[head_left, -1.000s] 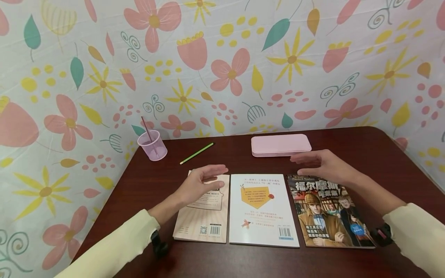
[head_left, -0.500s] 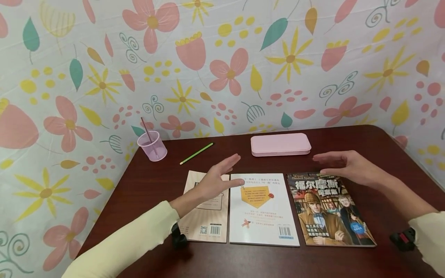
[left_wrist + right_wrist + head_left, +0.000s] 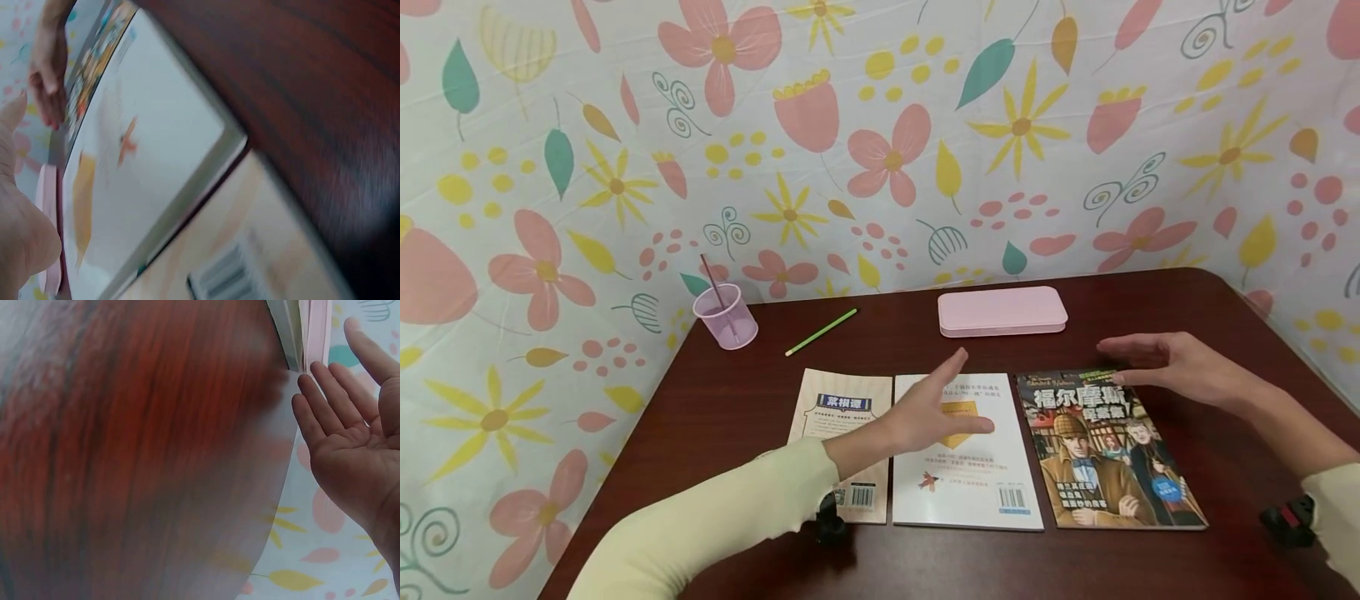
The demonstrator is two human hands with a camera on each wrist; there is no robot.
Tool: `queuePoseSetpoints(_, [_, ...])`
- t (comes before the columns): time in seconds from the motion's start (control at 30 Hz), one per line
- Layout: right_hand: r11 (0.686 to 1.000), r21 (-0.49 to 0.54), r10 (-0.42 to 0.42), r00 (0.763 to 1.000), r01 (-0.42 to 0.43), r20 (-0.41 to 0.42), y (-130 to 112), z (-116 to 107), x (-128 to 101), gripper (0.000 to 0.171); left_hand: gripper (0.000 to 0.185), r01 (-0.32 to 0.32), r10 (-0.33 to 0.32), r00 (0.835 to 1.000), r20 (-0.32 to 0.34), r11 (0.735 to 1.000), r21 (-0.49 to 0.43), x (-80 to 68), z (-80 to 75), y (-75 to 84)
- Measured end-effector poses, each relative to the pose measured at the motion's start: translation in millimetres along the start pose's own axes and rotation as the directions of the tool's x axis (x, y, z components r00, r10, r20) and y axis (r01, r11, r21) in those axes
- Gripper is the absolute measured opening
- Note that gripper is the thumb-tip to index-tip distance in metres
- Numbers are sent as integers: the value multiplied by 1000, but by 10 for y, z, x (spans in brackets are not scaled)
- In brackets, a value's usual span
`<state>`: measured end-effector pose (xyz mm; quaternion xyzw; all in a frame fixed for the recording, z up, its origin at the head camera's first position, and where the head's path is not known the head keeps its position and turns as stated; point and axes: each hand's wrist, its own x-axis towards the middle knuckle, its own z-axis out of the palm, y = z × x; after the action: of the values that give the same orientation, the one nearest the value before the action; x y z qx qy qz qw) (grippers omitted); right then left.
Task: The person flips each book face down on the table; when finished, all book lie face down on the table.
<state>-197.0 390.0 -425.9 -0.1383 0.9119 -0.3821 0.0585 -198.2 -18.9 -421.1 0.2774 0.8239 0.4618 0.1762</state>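
Observation:
Three books lie side by side on the dark table. On the left is a beige book (image 3: pixel 842 396), partly hidden by my left forearm. A white book (image 3: pixel 958 508) with a yellow emblem lies in the middle. The right one is a colourful book (image 3: pixel 1093 475) showing a figure in a checked cap. My left hand (image 3: pixel 928 412) is over the white book, fingers extended and thumb apart, holding nothing. Near the top right corner of the colourful book, my right hand (image 3: pixel 1187 367) hovers with straight fingers. Its palm (image 3: pixel 356 456) shows bare in the right wrist view.
A pink pencil case (image 3: pixel 1003 311) sits toward the back of the table. Left of it lie a green pencil (image 3: pixel 822 332) and a lilac mesh cup (image 3: pixel 730 321) holding a dark red pencil (image 3: pixel 711 279). Behind stands a flower-patterned cloth (image 3: pixel 880 167).
My left hand has moved right, from over the beige book to over the white book. My right hand has shifted right, away from the pencil case. The books have stayed put.

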Motion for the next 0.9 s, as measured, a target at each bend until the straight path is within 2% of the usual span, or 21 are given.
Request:
queuePoseSetpoints(0.23, [1000, 6, 29, 999, -29, 36, 45, -3, -16, 60, 114, 4, -6, 999, 31, 997, 74, -14, 329, 87])
queuePoseSetpoints(0.4, [998, -46, 37, 999, -35, 39, 45, 7, -4, 59, 118, 10, -17, 999, 34, 982, 190, -46, 528, 147])
queuePoseSetpoints(0.53, [999, -49, 26, 999, -24, 36, 56, 19, 10, 57, 118, -9, -4, 999, 42, 951, 310, -83, 641, 205])
queuePoseSetpoints(0.67, [999, -47, 15, 999, -13, 35, 83, 34, 21, 56, 116, -39, 4, 996, 84, 909, 414, -129, 723, 269])
queuePoseSetpoints(0.9, [999, -46, -18, 1000, 19, 22, 108, 60, 33, 51, 120, -52, -3, 994, 107, 862, 505, -192, 856, 342])
